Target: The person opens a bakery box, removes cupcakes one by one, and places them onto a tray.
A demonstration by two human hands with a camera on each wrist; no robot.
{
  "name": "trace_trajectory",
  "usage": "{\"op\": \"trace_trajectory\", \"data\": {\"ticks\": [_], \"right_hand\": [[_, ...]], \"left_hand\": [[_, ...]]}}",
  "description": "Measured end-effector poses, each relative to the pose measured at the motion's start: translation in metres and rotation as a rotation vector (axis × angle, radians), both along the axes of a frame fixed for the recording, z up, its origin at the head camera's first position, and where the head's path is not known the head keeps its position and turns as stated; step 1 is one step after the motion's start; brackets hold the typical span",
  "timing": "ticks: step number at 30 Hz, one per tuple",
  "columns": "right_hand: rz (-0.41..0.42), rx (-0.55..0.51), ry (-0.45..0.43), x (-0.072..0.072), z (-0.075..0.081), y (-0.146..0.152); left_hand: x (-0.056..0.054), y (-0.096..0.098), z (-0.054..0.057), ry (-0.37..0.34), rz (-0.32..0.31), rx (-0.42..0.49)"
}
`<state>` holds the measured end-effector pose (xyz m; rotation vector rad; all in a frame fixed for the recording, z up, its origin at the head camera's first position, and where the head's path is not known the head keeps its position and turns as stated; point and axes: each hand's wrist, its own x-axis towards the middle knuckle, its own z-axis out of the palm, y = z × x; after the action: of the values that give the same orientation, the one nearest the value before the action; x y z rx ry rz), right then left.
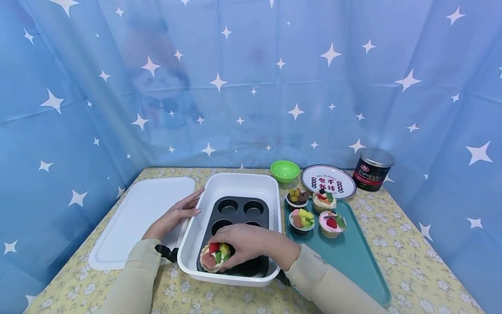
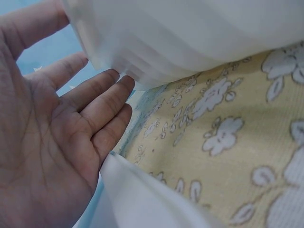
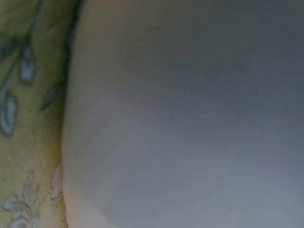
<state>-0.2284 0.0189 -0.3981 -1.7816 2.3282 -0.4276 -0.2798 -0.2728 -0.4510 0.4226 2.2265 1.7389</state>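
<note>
My right hand (image 1: 247,242) holds a cupcake (image 1: 215,257) topped with a strawberry and other fruit, fingers and thumb round its sides. It is at the front-left well of a dark muffin pan (image 1: 241,204), which lies inside a deep white rectangular pan (image 1: 231,179). That hand covers part of the front wells. My left hand (image 1: 174,218) is at the white pan's left rim. In the left wrist view the left hand's fingers (image 2: 107,102) reach nearly straight to the pan's outer wall (image 2: 190,42). A blurred pale surface (image 3: 190,142) fills most of the right wrist view.
On the right, a teal tray (image 1: 353,261) bears several cupcakes (image 1: 301,220). Behind it stand a green bowl (image 1: 285,171), an oval plate (image 1: 347,185) and an espresso tin (image 1: 372,170). A white lid (image 1: 137,222) lies left. Black handles (image 1: 167,253) jut from the white pan.
</note>
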Motion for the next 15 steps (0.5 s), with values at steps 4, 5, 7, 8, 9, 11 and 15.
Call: {"op": "trace_trajectory", "data": {"ticks": [4, 5, 7, 8, 9, 11, 15], "right_hand": [[0.002, -0.001, 0.0, 0.0013, -0.0001, 0.0002], [0.002, -0.002, 0.002, 0.0018, 0.0003, 0.0004], [0.003, -0.002, 0.007, 0.0025, 0.0009, 0.0005], [0.005, -0.001, 0.011, 0.0028, 0.0014, 0.0006], [0.006, 0.001, 0.016, 0.003, 0.0018, 0.0007], [0.012, 0.002, 0.03, 0.0029, 0.0018, 0.0008], [0.021, 0.004, 0.054, 0.0026, 0.0013, 0.0012]], "left_hand": [[0.0002, -0.0003, -0.0011, -0.004, 0.011, -0.004], [0.0006, -0.0002, -0.001, -0.005, 0.012, -0.004], [0.0009, -0.0001, -0.0009, -0.003, 0.009, -0.002], [0.001, -0.0001, -0.0008, -0.003, 0.007, 0.0], [0.0008, -0.0001, -0.001, -0.002, 0.005, 0.001], [0.0007, 0.0001, -0.0009, 0.0, 0.001, 0.005], [0.0011, 0.0009, 0.0003, -0.002, 0.0, 0.01]]}}
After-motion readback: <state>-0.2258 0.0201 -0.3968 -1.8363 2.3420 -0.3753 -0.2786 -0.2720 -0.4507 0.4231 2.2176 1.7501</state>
